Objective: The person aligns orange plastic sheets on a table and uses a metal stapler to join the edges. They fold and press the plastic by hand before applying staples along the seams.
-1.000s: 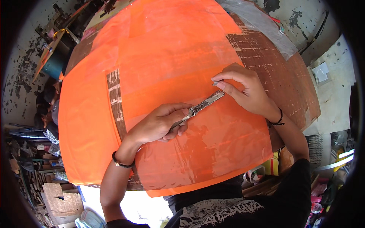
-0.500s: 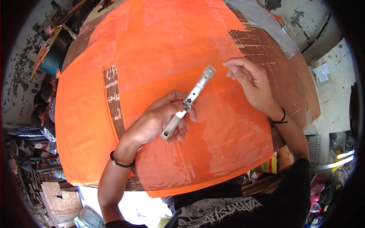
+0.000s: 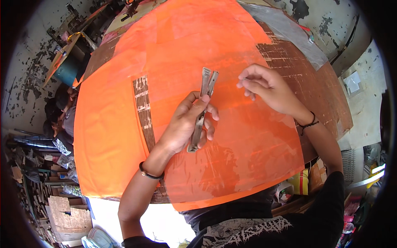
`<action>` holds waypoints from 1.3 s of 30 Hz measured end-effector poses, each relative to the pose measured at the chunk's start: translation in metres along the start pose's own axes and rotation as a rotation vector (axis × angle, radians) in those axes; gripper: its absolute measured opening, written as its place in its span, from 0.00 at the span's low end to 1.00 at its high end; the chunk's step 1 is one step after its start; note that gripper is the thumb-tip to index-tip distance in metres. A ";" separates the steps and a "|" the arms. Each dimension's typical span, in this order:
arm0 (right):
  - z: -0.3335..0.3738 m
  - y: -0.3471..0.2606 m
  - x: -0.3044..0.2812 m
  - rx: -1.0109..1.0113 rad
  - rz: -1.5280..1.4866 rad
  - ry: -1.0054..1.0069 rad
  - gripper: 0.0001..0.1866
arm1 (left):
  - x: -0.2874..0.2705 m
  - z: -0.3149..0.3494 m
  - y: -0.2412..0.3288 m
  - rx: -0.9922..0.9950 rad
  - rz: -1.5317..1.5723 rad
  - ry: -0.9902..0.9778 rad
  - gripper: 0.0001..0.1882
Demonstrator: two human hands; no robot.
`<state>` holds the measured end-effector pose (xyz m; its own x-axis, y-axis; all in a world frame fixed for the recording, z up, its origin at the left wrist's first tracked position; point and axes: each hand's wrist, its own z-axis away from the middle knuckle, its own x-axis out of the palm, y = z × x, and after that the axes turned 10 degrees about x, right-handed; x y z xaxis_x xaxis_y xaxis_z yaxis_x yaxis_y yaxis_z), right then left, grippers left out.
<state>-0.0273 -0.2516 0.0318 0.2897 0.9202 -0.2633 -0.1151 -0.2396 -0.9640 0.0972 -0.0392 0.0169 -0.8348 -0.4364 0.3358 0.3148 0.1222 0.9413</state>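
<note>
My left hand (image 3: 182,126) is closed round a long, narrow metal stapler (image 3: 197,130), held tilted above the orange sheets. The thumb presses across its middle, and two slim metal arms stand slightly apart at the upper end. To the right, my right hand (image 3: 271,89) hovers apart from the stapler with thumb and forefinger pinched together. A tiny dark bit shows at those fingertips, too small to name. Beneath both hands lies an orange sheet (image 3: 223,53) with a clear, wrinkled plastic film (image 3: 244,165) over its near part.
More orange sheeting (image 3: 107,140) covers the left of the brown, worn table (image 3: 306,78). Grey plastic (image 3: 285,25) lies at the far right edge. Other people (image 3: 64,111) are at the left, above scrap wood (image 3: 70,215). A yellow bag (image 3: 298,182) sits below the near right edge.
The stapler has turned more upright, and its two arms, earlier spread nearly in line, now lie folded close together at the top. My right hand has shifted slightly, still pinched.
</note>
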 end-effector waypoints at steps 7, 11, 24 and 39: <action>-0.026 0.015 0.044 -0.241 0.097 0.173 0.09 | 0.002 0.003 -0.011 -0.032 0.015 0.006 0.16; -0.028 0.021 0.055 -0.366 0.313 0.275 0.14 | 0.001 -0.002 -0.017 -0.031 0.046 0.035 0.15; -0.029 0.026 0.061 -0.366 0.312 0.295 0.14 | 0.004 -0.003 -0.018 -0.004 -0.002 0.077 0.14; -0.032 0.031 0.059 -0.408 0.330 0.275 0.16 | 0.005 -0.003 -0.013 -0.063 -0.001 0.030 0.14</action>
<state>0.0168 -0.2148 -0.0147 0.5429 0.6754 -0.4991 0.1178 -0.6497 -0.7510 0.0900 -0.0456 0.0067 -0.8213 -0.4635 0.3325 0.3422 0.0660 0.9373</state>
